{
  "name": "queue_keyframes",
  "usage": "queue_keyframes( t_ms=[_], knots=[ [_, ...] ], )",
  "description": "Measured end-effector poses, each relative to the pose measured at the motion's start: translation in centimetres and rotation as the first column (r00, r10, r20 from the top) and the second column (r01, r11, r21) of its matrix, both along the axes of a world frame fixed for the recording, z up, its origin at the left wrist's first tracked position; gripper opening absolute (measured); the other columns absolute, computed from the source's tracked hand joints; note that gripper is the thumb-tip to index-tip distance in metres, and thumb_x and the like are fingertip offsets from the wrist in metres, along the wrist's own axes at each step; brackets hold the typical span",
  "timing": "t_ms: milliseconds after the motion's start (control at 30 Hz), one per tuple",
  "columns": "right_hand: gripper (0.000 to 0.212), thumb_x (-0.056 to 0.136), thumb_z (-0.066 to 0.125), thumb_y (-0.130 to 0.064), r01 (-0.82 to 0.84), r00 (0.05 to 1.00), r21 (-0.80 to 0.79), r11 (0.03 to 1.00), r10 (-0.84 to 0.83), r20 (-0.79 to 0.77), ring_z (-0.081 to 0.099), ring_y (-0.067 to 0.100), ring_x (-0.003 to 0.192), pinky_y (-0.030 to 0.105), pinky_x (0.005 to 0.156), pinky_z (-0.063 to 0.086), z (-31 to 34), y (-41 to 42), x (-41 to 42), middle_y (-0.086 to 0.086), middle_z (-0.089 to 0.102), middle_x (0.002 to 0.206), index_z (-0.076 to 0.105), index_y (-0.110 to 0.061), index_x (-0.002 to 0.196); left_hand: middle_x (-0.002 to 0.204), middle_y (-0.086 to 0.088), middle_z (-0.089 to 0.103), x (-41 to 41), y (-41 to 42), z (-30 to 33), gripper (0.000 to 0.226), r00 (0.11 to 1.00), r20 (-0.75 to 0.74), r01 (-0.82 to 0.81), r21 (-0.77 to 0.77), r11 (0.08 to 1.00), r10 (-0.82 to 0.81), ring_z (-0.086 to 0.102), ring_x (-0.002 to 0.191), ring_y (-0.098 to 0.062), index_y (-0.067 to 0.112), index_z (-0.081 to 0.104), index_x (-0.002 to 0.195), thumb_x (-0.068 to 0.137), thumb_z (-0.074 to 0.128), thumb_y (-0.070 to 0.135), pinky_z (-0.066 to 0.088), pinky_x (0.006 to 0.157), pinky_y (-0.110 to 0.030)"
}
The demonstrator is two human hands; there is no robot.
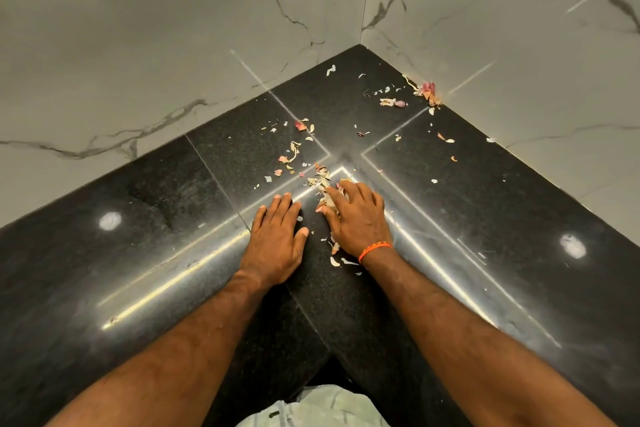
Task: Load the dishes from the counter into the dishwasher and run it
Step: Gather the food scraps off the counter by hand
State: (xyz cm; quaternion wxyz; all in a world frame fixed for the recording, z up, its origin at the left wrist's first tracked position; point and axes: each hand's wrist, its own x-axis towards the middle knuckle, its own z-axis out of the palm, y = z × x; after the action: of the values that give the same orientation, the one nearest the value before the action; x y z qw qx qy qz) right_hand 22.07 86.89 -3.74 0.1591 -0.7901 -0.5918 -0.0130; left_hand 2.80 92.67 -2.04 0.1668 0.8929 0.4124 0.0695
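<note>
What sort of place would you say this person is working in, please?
Most likely a kitchen, at an inside corner of the worktop. A polished black stone counter meets marble-look wall tiles, and dry onion and garlic peels lie scattered where the right hand gathers them beside the left hand.

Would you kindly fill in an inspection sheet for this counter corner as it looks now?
Surface: black counter, glossy, with light reflections.
Job's things: nothing seen; no dishes or dishwasher in view.
Clutter: peel scraps scattered; small pile against the right wall.
Hands: left hand flat on the counter; right hand, fingers spread over a heap of scraps.
Cables: nothing seen.
Surroundings: marble-look walls meeting in a corner; orange wristband on the right wrist.
</note>
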Motion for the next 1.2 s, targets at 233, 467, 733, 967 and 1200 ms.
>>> queue_keyframes(
  t_ms=[233,467,733,967,1200],
  knots=[
    [0.018,0.095,0.06,-0.034,0.096,0.99,0.041,0.995,-0.091,-0.109,0.061,0.029,0.08,0.036,0.061,0.042,1.4,1.6,1.1,0.005,0.063,0.089,0.064,-0.017,0.09,0.15,-0.008,0.051,2.2,0.8,1.3,0.042,0.918,0.358,-0.129,-0.13,0.983,0.168,0.046,0.139,-0.022,0.013,0.057,0.139,0.1,0.059,0.026,0.036,0.116,-0.043],
    [0.029,0.087,0.063,-0.027,0.534,0.632,0.064,0.843,-0.348,-0.693,0.046,0.003,0.052,0.017,0.047,0.03,4.8,3.1,-2.0,-0.005,0.05,0.055,0.052,-0.012,0.064,0.098,-0.003,0.075,6.1,0.0,2.5,0.02,0.511,0.545,-0.097,-0.731,0.675,0.664,0.071,0.093,-0.017,0.016,0.072,0.112,0.101,0.06,0.028,0.059,0.085,-0.04],
    [0.006,0.084,0.072,-0.022,0.604,0.487,0.173,0.778,-0.189,-0.853,0.062,0.011,0.082,0.03,0.074,0.05,6.6,2.8,-6.9,-0.008,0.067,0.083,0.068,-0.021,0.08,0.085,-0.013,0.07,9.0,0.7,4.1,0.049,0.246,0.086,0.602,-0.794,-0.083,0.965,0.069,0.077,-0.024,0.005,0.068,0.093,0.106,0.033,0.037,0.057,0.074,-0.03],
    [0.038,0.101,0.042,-0.037,0.487,0.703,0.39,0.781,-0.085,-0.706,0.063,0.015,0.103,0.031,0.095,0.044,7.0,1.4,-5.5,-0.006,0.071,0.104,0.073,-0.015,0.101,0.103,-0.017,0.064,9.3,0.4,4.8,0.029,0.254,0.019,0.597,-0.79,-0.141,0.967,0.061,0.107,-0.033,0.002,0.062,0.113,0.093,0.05,0.02,0.044,0.109,-0.04],
    [0.068,0.101,0.037,-0.061,0.431,0.828,-0.119,0.895,-0.444,-0.343,0.022,0.024,0.152,0.038,0.125,0.014,1.3,-6.2,-2.4,0.008,0.036,0.16,0.043,-0.014,0.149,0.103,-0.018,0.069,7.3,3.3,3.7,0.029,0.022,0.044,0.558,-0.83,0.024,0.999,0.065,0.098,-0.034,0.008,0.062,0.104,0.105,0.039,0.026,0.049,0.098,-0.049]
  ],
)
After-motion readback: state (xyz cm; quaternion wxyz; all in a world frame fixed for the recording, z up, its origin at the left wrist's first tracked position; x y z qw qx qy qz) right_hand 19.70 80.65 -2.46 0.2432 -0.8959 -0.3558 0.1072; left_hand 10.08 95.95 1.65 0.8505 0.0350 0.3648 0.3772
